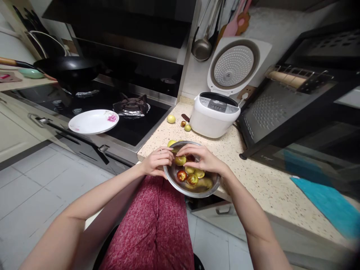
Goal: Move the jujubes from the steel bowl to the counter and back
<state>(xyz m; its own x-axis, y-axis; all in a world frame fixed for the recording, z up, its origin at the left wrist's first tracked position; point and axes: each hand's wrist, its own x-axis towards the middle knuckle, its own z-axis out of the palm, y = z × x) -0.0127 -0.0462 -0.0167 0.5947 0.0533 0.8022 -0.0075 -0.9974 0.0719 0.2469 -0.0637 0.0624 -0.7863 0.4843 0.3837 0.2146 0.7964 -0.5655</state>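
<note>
A round metal bowl (204, 194) sits at the counter's front edge, above my lap, with several jujubes in it, some yellow-green and some mottled red-brown. My left hand (158, 162) is closed on the bowl's left rim, fingers over the edge and thumb low on the outside. Inside the bowl, my right hand (201, 157) has its fingers and thumb curled around a yellow-green jujube (180, 161). Other jujubes lie just below the fingers, including a reddish one (181, 175). Part of the bowl's contents is hidden under my right hand.
Behind the bowl stands a white rice cooker (210, 122) with its lid raised. A few loose jujubes (171, 119) lie beside it. To the left, a white plate (92, 122) rests by the hob, with a black wok (70, 69) beyond. A teal cloth (323, 204) lies right.
</note>
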